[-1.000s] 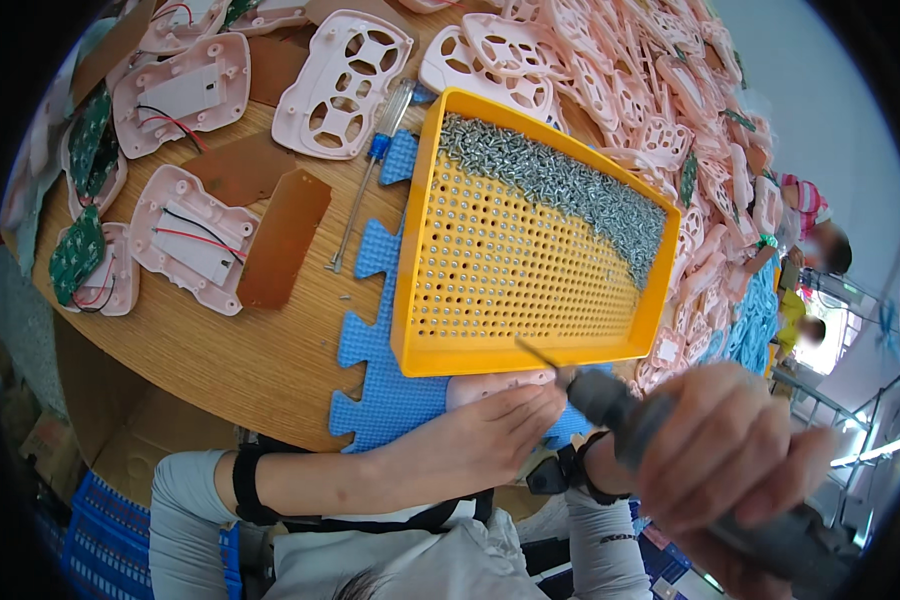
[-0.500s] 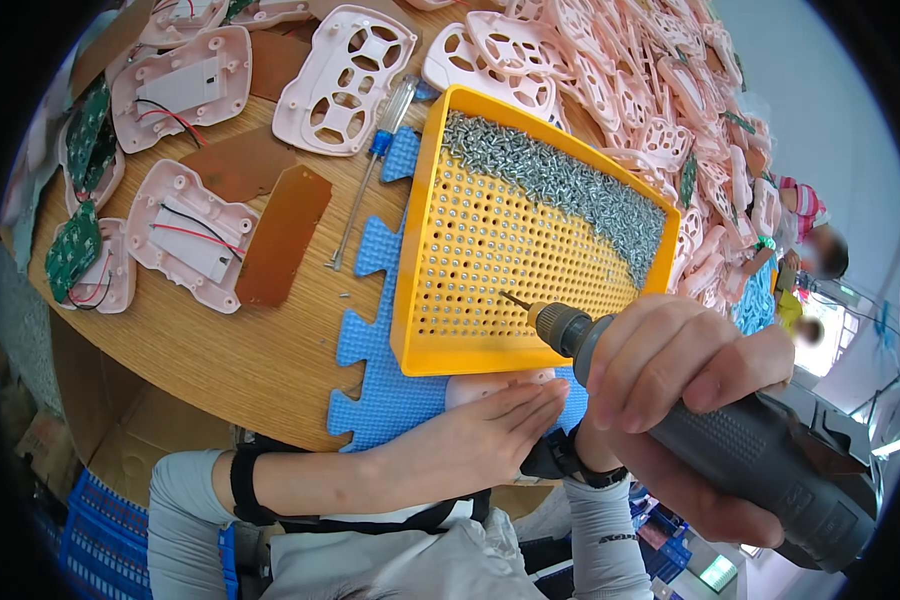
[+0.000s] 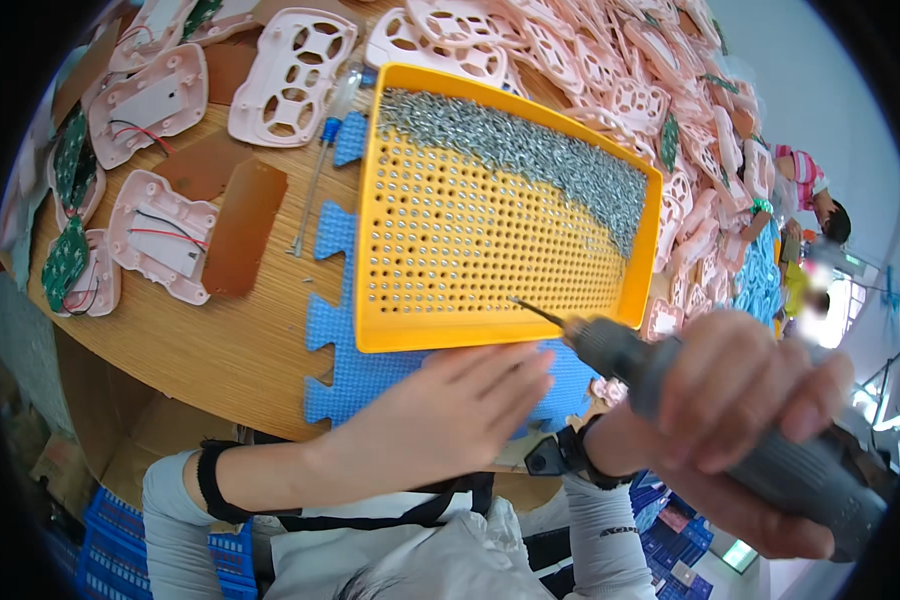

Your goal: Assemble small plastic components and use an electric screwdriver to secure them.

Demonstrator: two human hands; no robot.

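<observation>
My right hand is wrapped round a dark electric screwdriver, held at the right. Its thin bit points left over the near rim of a yellow tray. Small silver screws are heaped along the tray's far side, and many others stand in its rows of holes. My left hand is stretched out just before the tray's near wall, above a blue foam mat. Its fingers are straight and slightly apart, blurred by motion. What lies beneath the palm is hidden.
Pink plastic shells lie around the tray, with a large pile at the far right. Left of the tray are a shell with red and black wires, brown boards, green circuit boards and a long screwdriver. Another person is at the far right.
The electric screwdriver and my right hand have moved right and slightly down. The tray and table appear shifted left in view. The pink piece glimpsed by my left hand is now covered.
</observation>
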